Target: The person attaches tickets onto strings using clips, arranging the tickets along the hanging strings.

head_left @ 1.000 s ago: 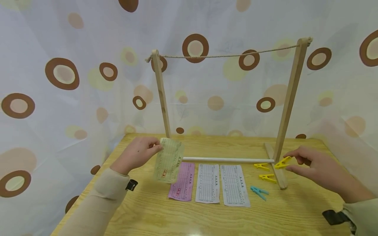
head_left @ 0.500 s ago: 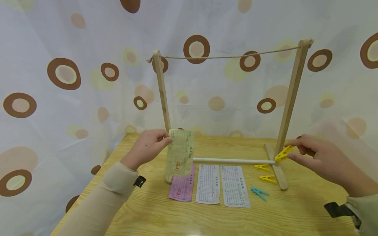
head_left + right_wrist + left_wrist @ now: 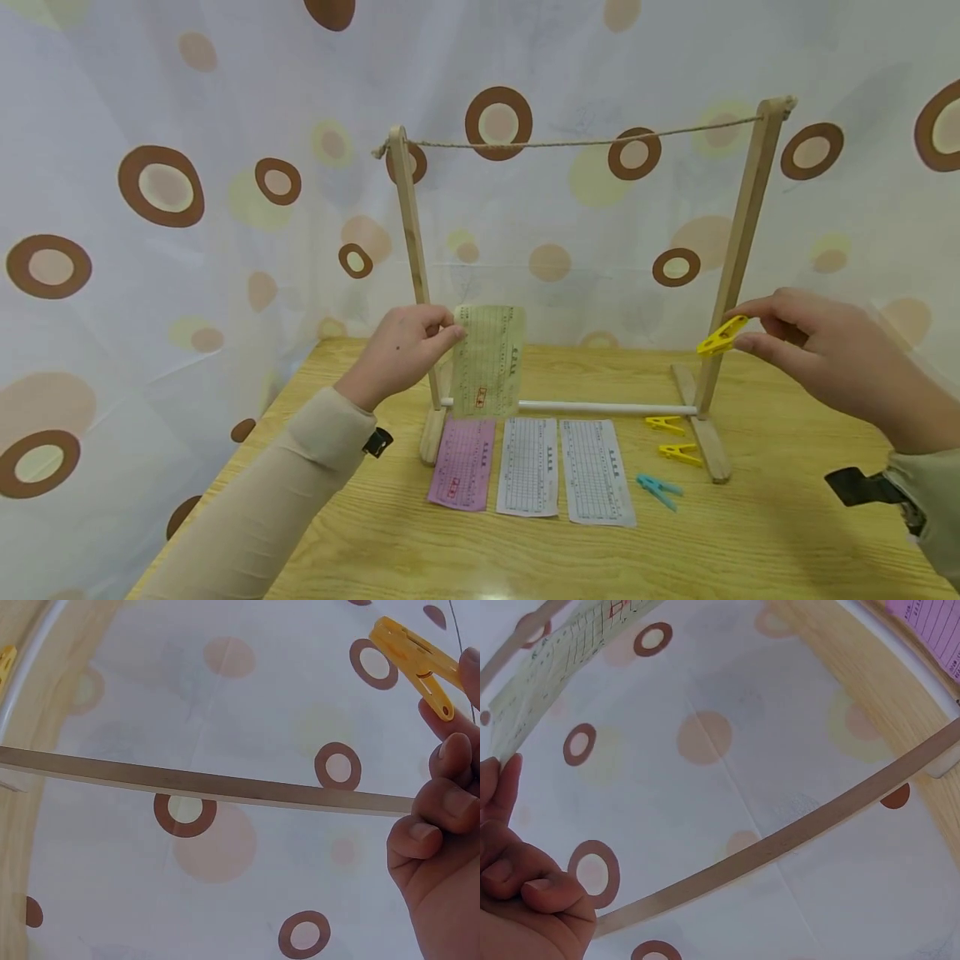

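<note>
Yellow-green paper [image 3: 489,361] hangs pinched in our left grip [image 3: 401,348]; we pinch 1 yellow clothespin [image 3: 722,336] in our right grip [image 3: 828,358], above the tabletop [image 3: 450,554].

4 papers [image 3: 489,358], 3 yellow clips [image 3: 722,337], 1 blue clip [image 3: 656,487], 2 posts [image 3: 741,242], 1 rope [image 3: 585,142], 1 rod [image 3: 600,408]

I'm viewing a wood-grain counter [image 3: 525,550] that is bearing a wooden frame [image 3: 741,242]; a purple slip [image 3: 462,467] and two white slips [image 3: 527,467] are lying in a row, two yellow clips [image 3: 678,451] and a blue clip [image 3: 658,485] resting to their right.
</note>
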`<state>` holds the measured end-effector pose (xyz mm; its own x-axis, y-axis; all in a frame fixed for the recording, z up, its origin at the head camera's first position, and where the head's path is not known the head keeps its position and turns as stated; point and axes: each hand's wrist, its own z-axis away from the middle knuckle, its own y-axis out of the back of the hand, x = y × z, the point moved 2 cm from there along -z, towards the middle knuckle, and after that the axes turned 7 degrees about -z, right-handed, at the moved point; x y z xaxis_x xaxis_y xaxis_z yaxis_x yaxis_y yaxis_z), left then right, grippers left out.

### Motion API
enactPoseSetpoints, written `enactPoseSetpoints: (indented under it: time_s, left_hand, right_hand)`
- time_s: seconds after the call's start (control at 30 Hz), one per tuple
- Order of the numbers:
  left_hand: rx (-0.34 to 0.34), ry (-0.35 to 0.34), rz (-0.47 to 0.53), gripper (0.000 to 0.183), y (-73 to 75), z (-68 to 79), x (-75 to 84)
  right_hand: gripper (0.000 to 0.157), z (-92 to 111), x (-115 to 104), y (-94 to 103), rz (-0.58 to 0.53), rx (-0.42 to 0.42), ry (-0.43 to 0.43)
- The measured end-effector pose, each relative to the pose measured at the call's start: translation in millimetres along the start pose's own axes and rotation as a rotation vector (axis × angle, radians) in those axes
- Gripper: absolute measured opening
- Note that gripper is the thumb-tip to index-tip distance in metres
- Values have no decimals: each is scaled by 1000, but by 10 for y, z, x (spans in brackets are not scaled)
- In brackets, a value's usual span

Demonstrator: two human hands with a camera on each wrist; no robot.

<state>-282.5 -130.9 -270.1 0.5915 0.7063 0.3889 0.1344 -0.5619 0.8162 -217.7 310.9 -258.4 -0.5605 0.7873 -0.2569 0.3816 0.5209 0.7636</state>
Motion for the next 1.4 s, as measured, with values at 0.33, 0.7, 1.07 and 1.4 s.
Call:
enactPoseSetpoints:
  time_s: [0.33,0.7,1.07,1.4]
  left_hand:
    - [-1,-41,-5,27,30,-160,142]
    - [-9,-82,-6,28,33,-426,307]
    - [-1,-146,-17,23,-2,-701,565]
    - [1,-166,-24,26,-96,-935,779]
  right_hand:
    - [20,-180,-86,147,18,-19,-14]
    - [18,-400,-169,332,81,14,18]
    - [19,-587,-255,472,155,5,59]
    - [18,-776,-272,607,146,17,50]
